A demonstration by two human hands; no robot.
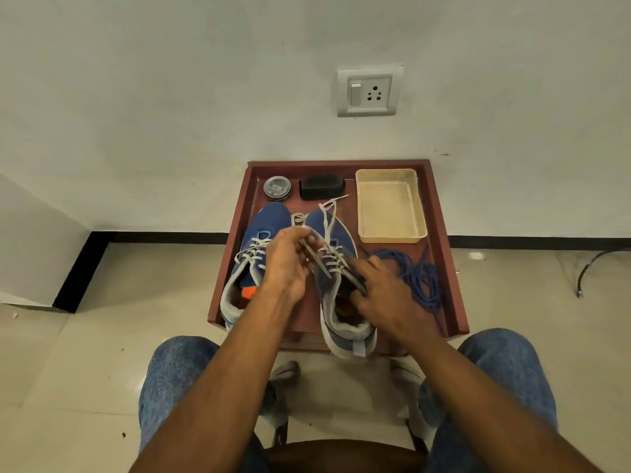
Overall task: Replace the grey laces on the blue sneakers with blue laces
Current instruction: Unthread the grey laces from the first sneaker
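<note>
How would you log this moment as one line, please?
left hand: pulling grey lace | right hand: holding right sneaker | blue laces: unused

Small reddish-brown wooden counter with raised rim (440, 213) at frame centre, carrying round silver polish tin (277, 188), black oblong case (321, 187) beside it, beige rectangular plastic tray (390, 206) upper right. White wall socket (369, 91) above.
</note>
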